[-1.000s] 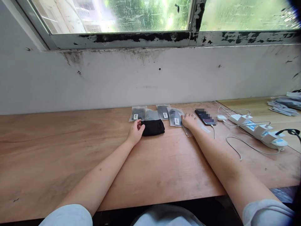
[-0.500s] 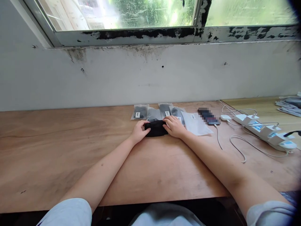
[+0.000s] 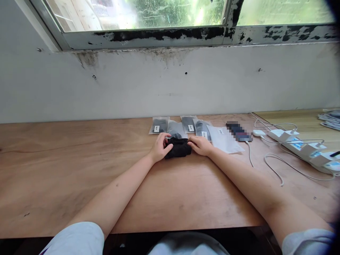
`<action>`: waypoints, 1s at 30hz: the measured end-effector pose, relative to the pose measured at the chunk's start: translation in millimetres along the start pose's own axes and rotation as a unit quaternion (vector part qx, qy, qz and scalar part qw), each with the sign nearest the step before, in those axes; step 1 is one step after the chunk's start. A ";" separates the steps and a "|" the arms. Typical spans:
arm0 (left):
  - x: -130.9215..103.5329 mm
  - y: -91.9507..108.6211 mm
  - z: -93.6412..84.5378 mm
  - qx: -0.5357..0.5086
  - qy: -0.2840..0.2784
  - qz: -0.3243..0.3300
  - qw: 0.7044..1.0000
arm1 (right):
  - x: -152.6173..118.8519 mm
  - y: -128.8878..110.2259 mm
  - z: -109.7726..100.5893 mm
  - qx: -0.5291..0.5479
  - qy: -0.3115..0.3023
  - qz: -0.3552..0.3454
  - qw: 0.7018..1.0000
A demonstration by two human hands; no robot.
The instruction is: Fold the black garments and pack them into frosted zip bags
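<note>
A folded black cloth (image 3: 178, 148) lies on the wooden table in front of me, its top creased and bunched. My left hand (image 3: 160, 148) grips its left end, the thumb on the near side and the fingers curled over the far side. At the opposite end, my right hand (image 3: 201, 145) has its bent fingertips pinched at the right edge, the palm low near the tabletop. Right behind the cloth is a frosted plastic bag (image 3: 175, 128) with something dark in it, partly hidden by my left hand and the cloth.
More labelled bags with dark contents, such as one on the left (image 3: 159, 124), lie along the back. A flat whitish bag (image 3: 225, 140) is beside my right hand. Farther right are a pixelated phone (image 3: 239, 132), white cables (image 3: 273, 170) and a power strip (image 3: 302, 147). A wall (image 3: 119, 88) rises behind.
The cloth looks more bunched, with folds showing on top. My left fingers have shifted up over its end, and my right hand has slid from its top to its right edge.
</note>
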State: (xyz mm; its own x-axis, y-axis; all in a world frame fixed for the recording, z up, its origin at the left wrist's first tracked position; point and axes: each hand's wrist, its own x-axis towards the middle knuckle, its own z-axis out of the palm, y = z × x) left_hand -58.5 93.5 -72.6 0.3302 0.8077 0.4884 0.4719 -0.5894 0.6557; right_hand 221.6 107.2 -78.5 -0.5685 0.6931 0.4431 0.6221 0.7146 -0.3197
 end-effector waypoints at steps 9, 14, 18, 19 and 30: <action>2.8 0.4 5.7 0.129 0.009 0.029 0.991 | 3.0 -1.8 -1.8 0.014 -0.089 -0.096 0.991; 2.1 -7.9 13.1 0.183 0.020 -0.037 0.982 | 3.0 -5.5 -3.0 -0.048 -0.101 -0.042 0.993; 1.3 -10.3 14.1 0.169 -0.005 -0.021 0.985 | 2.6 -10.0 -4.4 -0.067 -0.116 -0.074 0.988; 1.2 -9.5 13.0 0.157 -0.008 -0.003 0.987 | 2.6 -10.6 -4.3 -0.068 -0.117 -0.079 0.988; -5.3 5.7 3.9 0.085 0.138 0.027 0.986 | 4.7 -21.2 2.9 0.133 0.007 0.069 0.989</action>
State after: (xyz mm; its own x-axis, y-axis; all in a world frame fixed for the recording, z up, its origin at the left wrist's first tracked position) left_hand -54.3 85.9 -73.7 0.1353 0.7266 0.6736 0.5976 -0.6021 0.5294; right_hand 204.2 95.6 -72.0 -0.4793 0.7863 0.3898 0.5295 0.6133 -0.5861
